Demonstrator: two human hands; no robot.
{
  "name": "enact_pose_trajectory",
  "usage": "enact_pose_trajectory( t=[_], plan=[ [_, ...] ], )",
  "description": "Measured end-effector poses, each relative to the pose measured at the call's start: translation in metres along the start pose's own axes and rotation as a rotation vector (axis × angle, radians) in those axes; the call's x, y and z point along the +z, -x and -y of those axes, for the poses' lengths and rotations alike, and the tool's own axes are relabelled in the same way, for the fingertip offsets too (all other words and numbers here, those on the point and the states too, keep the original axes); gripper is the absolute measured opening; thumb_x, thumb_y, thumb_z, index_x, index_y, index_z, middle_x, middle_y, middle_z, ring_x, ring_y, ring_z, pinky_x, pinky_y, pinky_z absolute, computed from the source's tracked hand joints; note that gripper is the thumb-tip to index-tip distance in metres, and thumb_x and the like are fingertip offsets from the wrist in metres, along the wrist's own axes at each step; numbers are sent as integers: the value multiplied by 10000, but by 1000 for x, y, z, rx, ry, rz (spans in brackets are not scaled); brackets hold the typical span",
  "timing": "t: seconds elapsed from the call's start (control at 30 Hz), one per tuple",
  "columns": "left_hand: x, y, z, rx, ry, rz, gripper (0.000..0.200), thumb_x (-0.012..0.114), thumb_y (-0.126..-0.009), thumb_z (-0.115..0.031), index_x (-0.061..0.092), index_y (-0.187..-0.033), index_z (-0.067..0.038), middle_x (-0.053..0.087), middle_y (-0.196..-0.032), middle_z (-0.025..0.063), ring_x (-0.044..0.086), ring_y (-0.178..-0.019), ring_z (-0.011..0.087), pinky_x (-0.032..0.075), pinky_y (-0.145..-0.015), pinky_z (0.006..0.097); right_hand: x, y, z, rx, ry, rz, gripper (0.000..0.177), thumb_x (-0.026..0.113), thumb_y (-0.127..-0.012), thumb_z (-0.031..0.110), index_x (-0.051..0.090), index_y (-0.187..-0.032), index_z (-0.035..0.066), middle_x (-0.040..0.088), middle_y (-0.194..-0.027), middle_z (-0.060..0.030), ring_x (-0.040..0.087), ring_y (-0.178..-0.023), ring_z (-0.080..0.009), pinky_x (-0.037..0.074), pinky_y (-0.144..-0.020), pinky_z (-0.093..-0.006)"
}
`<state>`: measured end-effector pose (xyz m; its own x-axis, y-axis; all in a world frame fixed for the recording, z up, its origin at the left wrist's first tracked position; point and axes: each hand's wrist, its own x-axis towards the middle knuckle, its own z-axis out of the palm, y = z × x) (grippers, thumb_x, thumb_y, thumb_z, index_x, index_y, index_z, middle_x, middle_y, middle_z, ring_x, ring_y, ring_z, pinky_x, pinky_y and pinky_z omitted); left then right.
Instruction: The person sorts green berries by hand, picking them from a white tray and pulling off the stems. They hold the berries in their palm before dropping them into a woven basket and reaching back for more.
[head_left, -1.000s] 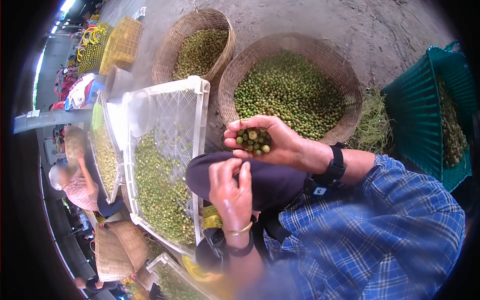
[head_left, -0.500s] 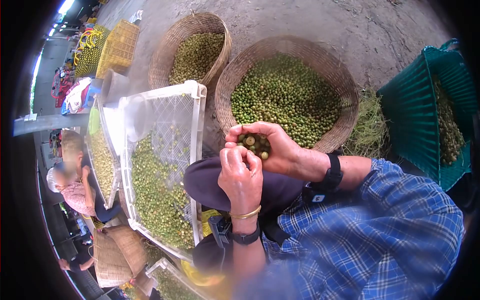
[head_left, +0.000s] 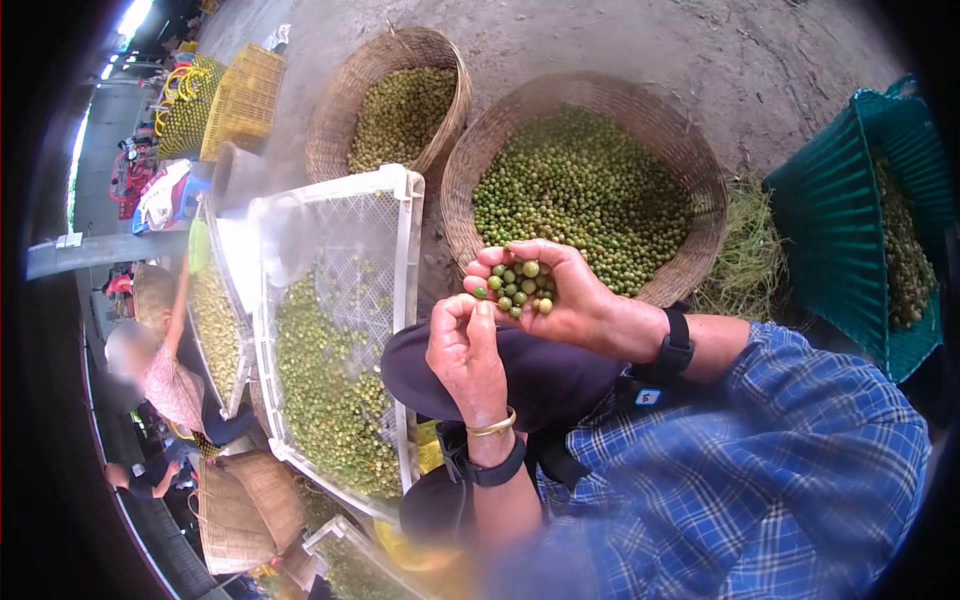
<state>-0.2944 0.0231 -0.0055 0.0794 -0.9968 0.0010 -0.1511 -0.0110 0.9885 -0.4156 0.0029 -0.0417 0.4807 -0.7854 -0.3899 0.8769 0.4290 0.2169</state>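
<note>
My right hand [head_left: 585, 300] is cupped, palm up, round several small round green fruits [head_left: 515, 287]. Just beside its fingertips, my left hand [head_left: 468, 355] has thumb and fingers pressed together; what they pinch is too small to make out. A bright green piece shows at the left thumb tip. Both hands are above my dark-clothed knee, close to the near rim of a large round wicker basket [head_left: 708, 205] filled with green fruits.
A white mesh tray [head_left: 403, 270] of fruits lies left of the hands. Beyond stands a smaller wicker basket [head_left: 455, 105] with fruits. At right are plant stalks [head_left: 745, 250] and a green woven container [head_left: 825, 215]. A person [head_left: 172, 385] works beside another tray at far left.
My right palm has opened out, showing more fruits. My left hand has moved down slightly, its thumb now raised at the fruits. The person at far left has stretched out an arm.
</note>
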Motion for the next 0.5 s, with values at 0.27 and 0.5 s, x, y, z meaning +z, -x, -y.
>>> enact_pose_trajectory(
  t=[0.27, 0.5],
  plan=[
    [4, -8, 12, 280, -423, 54, 72, 561, -832, -5, 505, -787, 2, 489, -766, 12, 504, -595, 72, 412, -543, 200, -2, 8, 5, -82, 513, 10, 159, 621, -822, 173, 601, -936, 64, 607, -851, -6, 585, -782, -102, 490, -726, -297],
    [20, -16, 23, 342, -526, 124, 80, 571, -793, 7, 500, -759, -2, 456, -743, 43, 470, -581, 128, 407, -521, 252, -27, -13, 14, -6, 277, 16, 141, 606, -793, 54, 583, -932, 50, 611, -868, -53, 615, -794, -171, 507, -725, -298]
  ],
)
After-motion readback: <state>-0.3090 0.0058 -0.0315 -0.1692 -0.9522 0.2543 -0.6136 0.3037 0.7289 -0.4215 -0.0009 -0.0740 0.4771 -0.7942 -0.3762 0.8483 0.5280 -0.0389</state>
